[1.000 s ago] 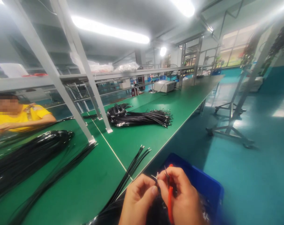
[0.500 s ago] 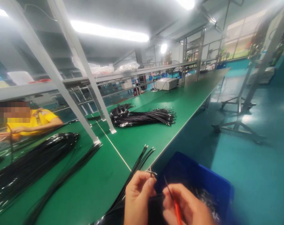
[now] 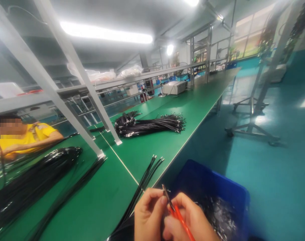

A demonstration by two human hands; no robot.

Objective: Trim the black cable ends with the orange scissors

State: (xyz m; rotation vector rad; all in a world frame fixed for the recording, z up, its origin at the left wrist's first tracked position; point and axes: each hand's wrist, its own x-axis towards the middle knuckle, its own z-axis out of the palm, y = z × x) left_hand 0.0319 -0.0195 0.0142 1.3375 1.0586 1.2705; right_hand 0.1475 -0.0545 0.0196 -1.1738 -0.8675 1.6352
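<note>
Bin, blue, one, scraps within. Left hand, left of bin: thumb and fingers pinching a wire. Right hand, at bin's left side: fingers wrapped round red-handled pliers, tips beside the wire, contact too small to tell. Cables, black, on bench left of bin.

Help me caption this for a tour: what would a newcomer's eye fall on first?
Probably the red-handled tool, low in the picture just right of centre, gripped in the right hand with its tip close to the left hand. Then the long green table running into the distance, with a thick bundle of black cables lying on it near mid-picture. The blue bin at lower right might come next.
</note>
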